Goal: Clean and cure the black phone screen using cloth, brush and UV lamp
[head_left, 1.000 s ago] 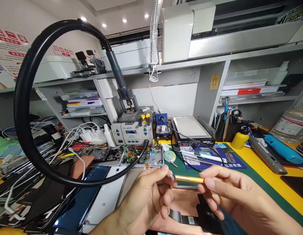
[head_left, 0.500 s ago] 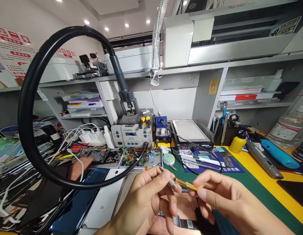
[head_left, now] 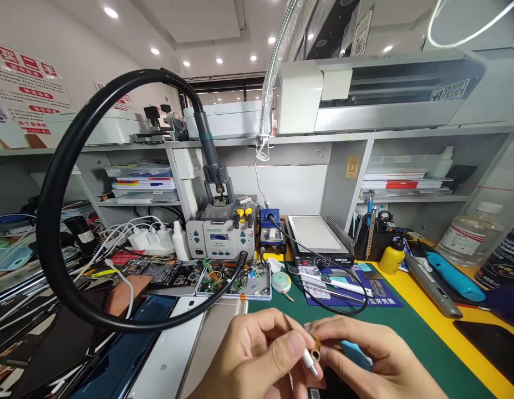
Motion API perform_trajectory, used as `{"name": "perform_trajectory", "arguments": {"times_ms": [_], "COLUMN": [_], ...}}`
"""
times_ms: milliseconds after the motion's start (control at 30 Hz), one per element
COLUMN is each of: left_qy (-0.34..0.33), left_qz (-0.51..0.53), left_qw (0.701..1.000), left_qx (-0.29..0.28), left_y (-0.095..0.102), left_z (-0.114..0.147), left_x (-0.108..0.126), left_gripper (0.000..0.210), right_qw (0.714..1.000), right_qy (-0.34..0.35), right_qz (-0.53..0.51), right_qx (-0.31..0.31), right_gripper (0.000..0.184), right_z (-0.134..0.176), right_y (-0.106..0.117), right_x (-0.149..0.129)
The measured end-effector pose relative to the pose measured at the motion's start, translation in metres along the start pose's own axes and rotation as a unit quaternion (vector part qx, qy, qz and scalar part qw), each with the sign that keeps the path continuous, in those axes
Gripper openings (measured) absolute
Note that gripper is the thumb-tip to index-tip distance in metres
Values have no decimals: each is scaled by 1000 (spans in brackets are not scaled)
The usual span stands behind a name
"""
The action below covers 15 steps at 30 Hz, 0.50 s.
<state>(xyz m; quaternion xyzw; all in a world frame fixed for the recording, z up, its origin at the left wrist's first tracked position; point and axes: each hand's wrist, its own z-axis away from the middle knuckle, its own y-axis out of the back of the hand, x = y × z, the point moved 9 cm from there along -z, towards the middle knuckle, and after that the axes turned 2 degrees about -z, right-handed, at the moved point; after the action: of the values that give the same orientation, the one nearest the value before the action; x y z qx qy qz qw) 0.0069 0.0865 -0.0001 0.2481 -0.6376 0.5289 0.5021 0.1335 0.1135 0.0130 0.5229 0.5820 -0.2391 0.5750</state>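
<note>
Between the thumb and fingers of my left hand (head_left: 260, 354) is a small silver metal pin (head_left: 310, 363) with a thin, dark, blade-like point at its upper end. My right hand (head_left: 369, 352) pinches a gold metal tube (head_left: 316, 353), whose hollow end faces me. The silver pin lies right beside that open end; whether they touch I cannot tell. My right fingers hide most of the tube. Below my hands, a dark object is largely covered.
Phones, including a white phone (head_left: 169, 349), lie left under a looping black hose (head_left: 46, 221). A hot-air station (head_left: 219, 238), a tray of circuit boards (head_left: 263, 288) and a heating plate (head_left: 319, 235) stand behind. A yellow bottle (head_left: 392, 257) is at right.
The gold tube has turned from lying sideways to pointing its hollow end at me. My hands have come closer together, and the camera view has tilted up.
</note>
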Motion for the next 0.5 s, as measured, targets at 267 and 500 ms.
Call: {"name": "perform_trajectory", "arguments": {"times_ms": [267,500], "left_qy": [-2,-17], "left_qz": [-42,-3], "left_qw": [999,1000], "left_qx": [5,5], "left_y": [0,0], "left_z": [1,0], "left_x": [-5,-1], "left_gripper": [41,38], "right_qw": [1000,997], "right_qy": [11,50], "right_qz": [-10,42], "right_qx": [-25,-35], "right_gripper": [14,16], "right_z": [0,1], "right_y": [-7,-10], "right_x": [2,-13]}}
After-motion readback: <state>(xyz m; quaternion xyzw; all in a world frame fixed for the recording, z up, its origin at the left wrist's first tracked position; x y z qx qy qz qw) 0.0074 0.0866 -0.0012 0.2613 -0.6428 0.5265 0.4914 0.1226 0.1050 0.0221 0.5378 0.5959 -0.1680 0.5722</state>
